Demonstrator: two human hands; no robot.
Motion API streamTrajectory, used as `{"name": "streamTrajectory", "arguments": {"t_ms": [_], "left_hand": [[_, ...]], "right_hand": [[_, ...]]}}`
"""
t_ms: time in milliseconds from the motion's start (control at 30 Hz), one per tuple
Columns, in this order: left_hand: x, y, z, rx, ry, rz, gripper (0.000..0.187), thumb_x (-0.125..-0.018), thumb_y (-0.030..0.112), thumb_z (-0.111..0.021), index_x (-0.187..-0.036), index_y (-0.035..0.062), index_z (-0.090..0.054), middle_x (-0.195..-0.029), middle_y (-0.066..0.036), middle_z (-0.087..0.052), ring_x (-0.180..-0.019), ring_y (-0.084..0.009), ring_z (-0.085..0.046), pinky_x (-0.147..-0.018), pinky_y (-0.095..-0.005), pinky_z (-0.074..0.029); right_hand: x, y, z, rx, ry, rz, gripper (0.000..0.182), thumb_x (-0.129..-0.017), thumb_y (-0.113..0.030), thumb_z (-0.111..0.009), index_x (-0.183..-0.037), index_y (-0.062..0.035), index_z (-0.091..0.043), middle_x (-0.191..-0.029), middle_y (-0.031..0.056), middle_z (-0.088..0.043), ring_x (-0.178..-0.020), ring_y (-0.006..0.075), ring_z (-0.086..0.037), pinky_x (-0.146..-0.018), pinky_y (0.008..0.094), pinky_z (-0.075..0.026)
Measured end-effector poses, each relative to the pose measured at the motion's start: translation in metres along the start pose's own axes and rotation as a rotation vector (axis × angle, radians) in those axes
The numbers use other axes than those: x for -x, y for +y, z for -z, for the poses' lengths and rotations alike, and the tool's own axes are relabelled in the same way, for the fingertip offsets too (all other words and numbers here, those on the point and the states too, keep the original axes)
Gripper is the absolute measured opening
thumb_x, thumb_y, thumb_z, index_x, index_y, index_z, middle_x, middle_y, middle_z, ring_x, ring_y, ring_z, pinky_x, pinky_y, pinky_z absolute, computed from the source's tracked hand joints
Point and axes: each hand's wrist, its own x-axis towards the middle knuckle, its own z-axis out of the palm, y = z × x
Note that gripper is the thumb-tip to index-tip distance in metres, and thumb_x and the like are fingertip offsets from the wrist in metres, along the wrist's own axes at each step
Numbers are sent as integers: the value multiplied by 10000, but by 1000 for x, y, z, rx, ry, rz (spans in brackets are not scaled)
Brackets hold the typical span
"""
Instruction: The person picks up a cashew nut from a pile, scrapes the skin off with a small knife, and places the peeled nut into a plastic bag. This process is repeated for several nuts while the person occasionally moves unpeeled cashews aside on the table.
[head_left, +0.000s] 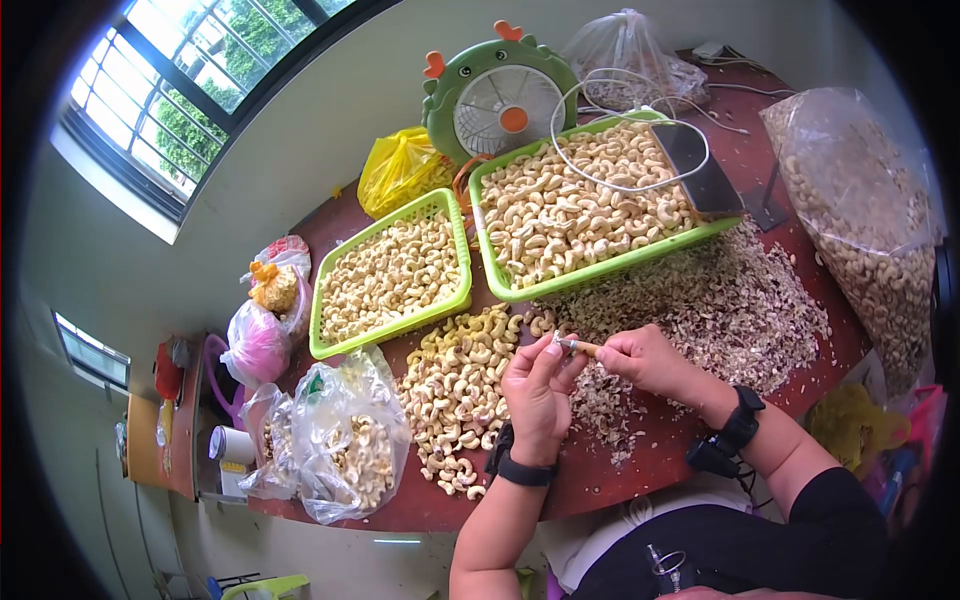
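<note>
My left hand (540, 390) is closed in a pinch, thumb against fingers, on a cashew nut that is mostly hidden by the fingertips. In my right hand (655, 362) is a small knife (581, 348) with a light brown handle, its metal tip touching the spot where my left fingers pinch. Beside my left hand lies a loose pile of cashews (455, 390) on the dark red table (610, 487). Under and behind my right hand spreads a heap of brownish skin flakes (720, 310).
Two green baskets, a smaller one (465, 285) and a larger one (610, 268), hold cashews. A phone (695, 165) with a white cable rests on the larger. Behind stands a green fan (500, 100). Bags of nuts stand right (860, 200) and front left (355, 440).
</note>
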Motion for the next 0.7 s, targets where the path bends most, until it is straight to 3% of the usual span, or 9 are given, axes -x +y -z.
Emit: {"name": "streamTrajectory", "arguments": {"t_ms": [367,700], "left_hand": [[1,-1,-4,41,45,55,115,-811,35,-514,-919,-1,-533,-919,-110,-581,-908,-227,-570,-747,-364,-517],[-3,-5,6,35,-87,43,171,-836,43,-482,-994,3,-530,-945,-122,-576,-898,-216,-568,-740,-351,-523]], "right_hand": [[-1,1,-4,-83,-18,-98,346,-829,-297,-512,-638,-12,-558,-494,-17,-446,-474,44,-366,-425,237,-328],[0,1,-3,-94,11,-57,345,-830,-298,-509,-649,-9,-562,-479,-16,-435,-463,45,-360,-414,239,-317]]}}
